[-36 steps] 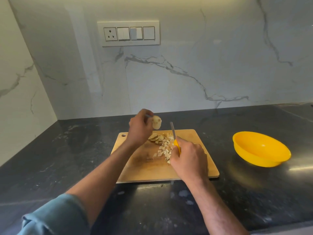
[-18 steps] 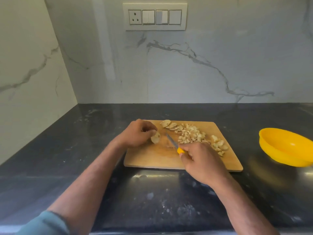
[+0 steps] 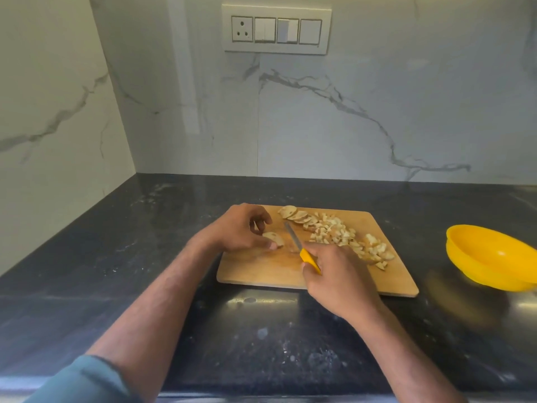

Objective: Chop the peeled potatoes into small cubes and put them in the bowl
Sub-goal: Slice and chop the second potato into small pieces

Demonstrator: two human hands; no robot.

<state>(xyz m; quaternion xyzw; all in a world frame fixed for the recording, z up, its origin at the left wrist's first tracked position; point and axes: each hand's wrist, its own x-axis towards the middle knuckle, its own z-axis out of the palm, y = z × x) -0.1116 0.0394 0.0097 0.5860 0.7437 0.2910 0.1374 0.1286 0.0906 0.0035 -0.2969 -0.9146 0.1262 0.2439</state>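
A wooden cutting board lies on the dark counter. My left hand holds a potato piece down on the board's left part, thumb and fingers curled round it. My right hand grips a yellow-handled knife; its blade points away, just right of that piece. Round potato slices lie at the board's far edge, and a heap of small potato cubes spreads to the right. An empty yellow bowl stands to the right of the board.
The black stone counter runs into a corner on the left. White marble walls rise behind and to the left, with a switch panel high on the back wall. The counter's front edge lies below my forearms.
My left hand brought the potato piece down from the air onto the board. The knife came down beside it. The view shifted, so the board and bowl sit further right.
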